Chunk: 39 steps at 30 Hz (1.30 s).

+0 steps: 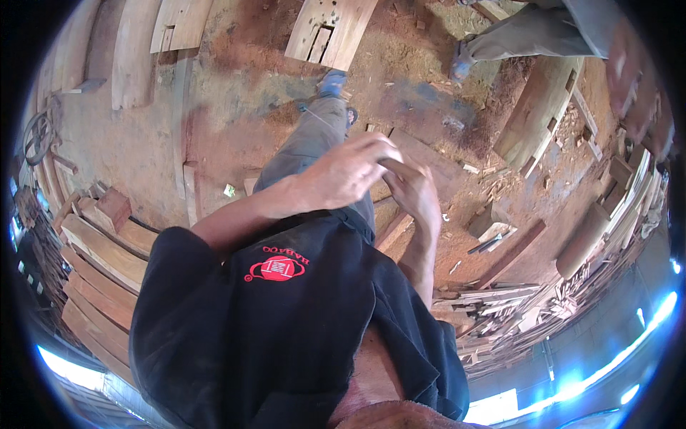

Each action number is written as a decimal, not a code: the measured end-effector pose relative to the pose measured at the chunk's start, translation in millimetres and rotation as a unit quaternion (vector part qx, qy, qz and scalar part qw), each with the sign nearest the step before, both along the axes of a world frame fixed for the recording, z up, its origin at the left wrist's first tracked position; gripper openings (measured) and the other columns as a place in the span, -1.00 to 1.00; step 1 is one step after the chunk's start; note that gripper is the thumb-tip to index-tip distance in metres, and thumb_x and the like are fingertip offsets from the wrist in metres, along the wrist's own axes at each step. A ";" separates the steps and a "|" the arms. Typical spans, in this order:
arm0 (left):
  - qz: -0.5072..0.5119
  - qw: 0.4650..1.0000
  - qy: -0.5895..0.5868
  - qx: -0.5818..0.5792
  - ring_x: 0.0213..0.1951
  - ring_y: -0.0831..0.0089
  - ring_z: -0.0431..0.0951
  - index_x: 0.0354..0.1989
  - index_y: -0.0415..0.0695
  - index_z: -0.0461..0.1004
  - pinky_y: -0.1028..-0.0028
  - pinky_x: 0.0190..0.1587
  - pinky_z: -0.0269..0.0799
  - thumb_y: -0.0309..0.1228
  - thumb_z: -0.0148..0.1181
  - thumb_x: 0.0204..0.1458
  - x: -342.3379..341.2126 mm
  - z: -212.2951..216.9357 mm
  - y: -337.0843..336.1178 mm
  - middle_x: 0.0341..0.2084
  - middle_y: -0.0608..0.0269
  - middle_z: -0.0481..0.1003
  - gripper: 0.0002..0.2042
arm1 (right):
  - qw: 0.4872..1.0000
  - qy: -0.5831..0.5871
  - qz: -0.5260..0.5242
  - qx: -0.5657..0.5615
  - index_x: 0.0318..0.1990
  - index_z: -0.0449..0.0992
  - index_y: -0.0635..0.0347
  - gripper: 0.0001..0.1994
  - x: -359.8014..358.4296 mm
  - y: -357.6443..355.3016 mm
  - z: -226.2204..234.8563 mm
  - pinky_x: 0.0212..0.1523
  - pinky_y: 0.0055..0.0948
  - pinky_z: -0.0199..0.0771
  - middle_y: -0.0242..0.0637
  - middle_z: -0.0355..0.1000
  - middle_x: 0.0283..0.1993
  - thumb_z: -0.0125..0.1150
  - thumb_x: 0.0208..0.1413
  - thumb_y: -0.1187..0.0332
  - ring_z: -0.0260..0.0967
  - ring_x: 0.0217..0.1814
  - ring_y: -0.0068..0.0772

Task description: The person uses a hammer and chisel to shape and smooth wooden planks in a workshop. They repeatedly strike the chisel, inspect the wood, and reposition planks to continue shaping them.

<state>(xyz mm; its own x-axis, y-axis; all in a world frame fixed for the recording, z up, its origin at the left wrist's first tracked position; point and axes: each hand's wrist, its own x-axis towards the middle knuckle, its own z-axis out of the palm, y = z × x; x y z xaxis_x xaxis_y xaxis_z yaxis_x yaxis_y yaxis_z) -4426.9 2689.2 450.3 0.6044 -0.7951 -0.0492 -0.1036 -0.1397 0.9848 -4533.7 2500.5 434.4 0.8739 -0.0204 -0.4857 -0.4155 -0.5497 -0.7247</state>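
Observation:
In front of my waist, my left hand and my right hand come together, fingers closed and touching. Something small and brownish may be pinched between them, but the fingers hide it and its kind does not show. Both hands are above my bent leg in grey trousers. A narrow strip of wood lies below them on the floor.
A slotted plank lies far ahead, a notched plank to the right. Another person's grey trouser leg stands at the upper right. Nearby are a wood block and dark slim tools. Boards are stacked left.

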 end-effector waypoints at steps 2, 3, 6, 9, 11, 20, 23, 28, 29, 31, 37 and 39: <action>0.012 0.991 0.105 0.082 0.01 0.09 0.60 0.04 -0.23 0.47 0.25 0.12 0.47 -0.39 0.06 0.39 -4.0 4.5 38.8 -0.08 0.04 0.55 -0.80 | 0.998 -0.057 0.010 -0.001 0.21 0.53 0.07 -0.56 5.1 39.3 -17.8 -0.07 -0.11 0.56 -0.06 0.59 -0.01 0.39 0.18 0.29 0.57 0.01 0.09; 0.024 0.981 0.154 0.114 0.02 0.11 0.60 0.04 -0.24 0.47 0.27 0.12 0.47 -0.38 0.04 0.40 -6.9 6.3 54.5 -0.09 0.05 0.55 -0.80 | 0.995 -0.097 0.019 0.001 0.25 0.49 0.06 -0.52 6.6 57.7 -27.2 -0.05 -0.12 0.56 -0.07 0.58 0.04 0.40 0.18 0.28 0.56 0.05 0.08; 0.065 0.996 0.057 -0.002 -0.19 0.27 0.61 0.05 -0.25 0.46 0.35 -0.06 0.51 -0.37 0.01 0.43 -13.3 6.0 89.6 -0.27 0.12 0.54 -0.78 | 0.957 -0.196 0.088 0.193 0.30 0.43 0.05 -0.49 14.0 109.6 -59.3 0.07 -0.13 0.55 -0.10 0.52 0.14 0.38 0.20 0.33 0.52 0.16 0.06; 0.075 0.990 0.114 0.017 -0.38 0.45 0.50 0.04 -0.27 0.48 0.44 -0.25 0.46 -0.38 0.00 0.44 -12.0 8.8 128.0 -0.43 0.26 0.47 -0.78 | 0.918 -0.017 0.015 0.396 0.27 0.46 0.07 -0.55 17.0 158.5 -79.4 0.15 -0.12 0.53 -0.13 0.51 0.16 0.32 0.22 0.39 0.49 0.22 0.05; 0.105 0.980 0.167 -0.033 -0.43 0.63 0.39 0.00 -0.25 0.54 0.53 -0.35 0.36 -0.33 0.03 0.44 -6.6 11.9 148.8 -0.49 0.38 0.41 -0.76 | 0.936 -0.024 0.015 0.351 0.24 0.48 0.08 -0.60 19.1 182.8 -87.8 0.21 -0.13 0.51 -0.16 0.51 0.20 0.27 0.25 0.39 0.47 0.26 0.02; 0.057 0.988 0.145 -0.011 -0.44 0.67 0.37 -0.03 -0.27 0.58 0.58 -0.37 0.31 -0.33 0.07 0.42 14.1 29.9 249.2 -0.47 0.39 0.44 -0.75 | 0.961 -0.243 0.019 0.133 0.07 0.59 0.12 -0.72 46.7 261.6 -137.5 0.09 -0.19 0.56 -0.14 0.58 0.06 0.29 0.22 0.35 0.55 0.10 0.00; 0.125 0.986 0.108 0.034 -0.40 0.63 0.42 -0.03 -0.29 0.58 0.57 -0.33 0.36 -0.36 0.03 0.43 21.0 4.3 256.9 -0.43 0.34 0.49 -0.75 | 0.974 -0.208 -0.064 0.055 -0.04 0.65 0.18 -0.78 48.5 275.1 -154.9 0.16 -0.30 0.52 -0.16 0.60 0.07 0.25 0.29 0.29 0.55 0.17 -0.15; 0.084 0.960 -0.244 0.106 -0.29 0.29 0.60 0.06 -0.19 0.60 0.28 -0.16 0.50 -0.31 0.13 0.34 64.0 -78.6 248.2 -0.40 0.13 0.59 -0.73 | 0.939 -0.178 -0.294 0.004 -0.05 0.63 0.24 -0.83 40.7 267.0 -171.8 -0.12 -0.40 0.56 -0.13 0.64 -0.20 0.21 0.37 0.37 0.61 -0.16 -0.36; 0.030 0.977 -0.136 0.164 -0.29 0.31 0.58 0.07 -0.17 0.62 0.26 -0.16 0.49 -0.22 0.19 0.31 66.9 -95.3 247.9 -0.40 0.14 0.59 -0.68 | 0.929 -0.193 -0.316 0.002 -0.05 0.63 0.25 -0.84 38.1 264.8 -173.1 -0.14 -0.38 0.55 -0.12 0.63 -0.21 0.23 0.36 0.38 0.61 -0.19 -0.35; -0.079 0.950 0.057 0.296 -0.33 0.34 0.56 0.07 -0.14 0.64 0.27 -0.19 0.47 -0.12 0.25 0.27 65.6 -127.3 246.6 -0.41 0.14 0.59 -0.62 | 0.926 -0.222 -0.305 -0.020 -0.08 0.62 0.25 -0.85 34.5 263.7 -175.4 -0.12 -0.29 0.55 -0.08 0.61 -0.21 0.24 0.33 0.37 0.59 -0.17 -0.15; -0.028 0.971 -0.011 0.236 -0.38 0.57 0.49 0.14 -0.11 0.63 0.46 -0.29 0.45 -0.26 0.43 0.17 61.2 -199.6 242.1 -0.38 0.36 0.60 -0.61 | 0.924 -0.241 -0.293 -0.042 -0.15 0.62 0.25 -0.87 33.5 264.6 -180.6 -0.09 -0.19 0.56 -0.06 0.58 -0.23 0.27 0.28 0.38 0.57 -0.15 0.03; -0.053 0.960 -0.122 0.247 -0.35 0.53 0.52 0.13 -0.10 0.62 0.46 -0.26 0.47 -0.29 0.44 0.14 62.6 -224.3 233.8 -0.36 0.32 0.60 -0.61 | 0.929 -0.257 -0.258 -0.064 -0.14 0.61 0.23 -0.87 35.0 262.5 -185.0 -0.07 -0.19 0.55 -0.09 0.56 -0.20 0.26 0.26 0.38 0.56 -0.10 0.00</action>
<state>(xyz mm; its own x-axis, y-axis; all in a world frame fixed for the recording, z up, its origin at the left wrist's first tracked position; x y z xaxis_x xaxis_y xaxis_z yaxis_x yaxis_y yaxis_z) -4364.3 2923.0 226.0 0.5624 -0.7690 -0.3038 -0.3623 -0.5595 0.7455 -4498.8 2763.0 249.5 0.8474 -0.5302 0.0283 -0.2654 -0.4691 -0.8423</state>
